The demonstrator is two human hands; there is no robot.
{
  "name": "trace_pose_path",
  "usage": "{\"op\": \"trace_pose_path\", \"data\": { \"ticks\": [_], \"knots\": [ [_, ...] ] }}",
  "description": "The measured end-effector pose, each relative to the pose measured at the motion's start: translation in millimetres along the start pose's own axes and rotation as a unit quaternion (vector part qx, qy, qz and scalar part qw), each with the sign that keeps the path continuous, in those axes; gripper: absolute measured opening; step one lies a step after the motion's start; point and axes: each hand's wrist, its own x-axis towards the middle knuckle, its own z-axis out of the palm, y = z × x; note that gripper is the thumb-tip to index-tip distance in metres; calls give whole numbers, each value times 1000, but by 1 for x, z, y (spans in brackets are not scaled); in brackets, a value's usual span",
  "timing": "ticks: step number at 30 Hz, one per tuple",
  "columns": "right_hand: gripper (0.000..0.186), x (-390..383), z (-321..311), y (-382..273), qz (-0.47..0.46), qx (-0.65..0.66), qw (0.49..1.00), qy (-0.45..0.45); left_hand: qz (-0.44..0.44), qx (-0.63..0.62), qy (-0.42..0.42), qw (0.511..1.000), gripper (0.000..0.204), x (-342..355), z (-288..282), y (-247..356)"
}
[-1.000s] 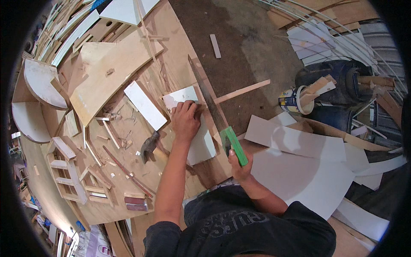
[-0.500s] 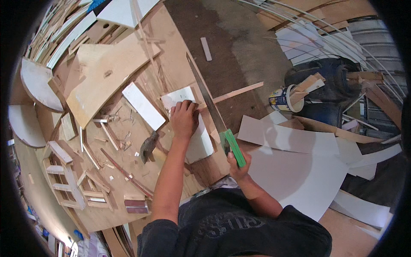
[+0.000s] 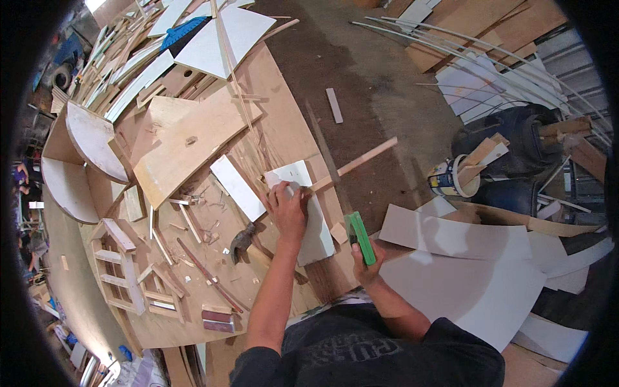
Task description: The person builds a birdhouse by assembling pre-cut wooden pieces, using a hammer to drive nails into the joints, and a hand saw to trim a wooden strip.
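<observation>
My left hand is closed over the inner end of a narrow wooden strip, pressing it on a white board near the bench's right edge. The strip's outer part sticks out past that edge. In my right hand, the fingers wrap round the green handle of a handsaw. Its blade is smeared by motion and hard to make out, running forward from the handle beside the bench edge and across the strip. A hammer lies left of my left forearm, its handle partly behind the arm.
A second white board, a wide plywood panel and small wooden frames lie on the bench. Right of it are large pale sheets and a bucket of offcuts. A wood piece lies on the floor.
The whole view has shifted, with the scene now lower and further right. The saw blade, sharp before, is now blurred. The strip's outer end points more steeply forward. Both hands keep their hold.
</observation>
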Motion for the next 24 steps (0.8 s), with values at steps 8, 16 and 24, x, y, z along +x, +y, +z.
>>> {"op": "trace_pose_path", "data": {
  "ticks": [8, 16, 24],
  "knots": [
    [14, 27, -18, 23, -31, 16, 999, -38, -52, 24, 6, 998, 23, 6, 12, 11],
    [25, 27, -36, 58, -46, -82, 991, -94, -50, 12, 35, 998, 22, 26, 29, 16],
    [33, 28, -12, 86, -213, -126, 968, -46, -50, 17, 47, 998, 21, 37, 33, 19]
  ]
}}
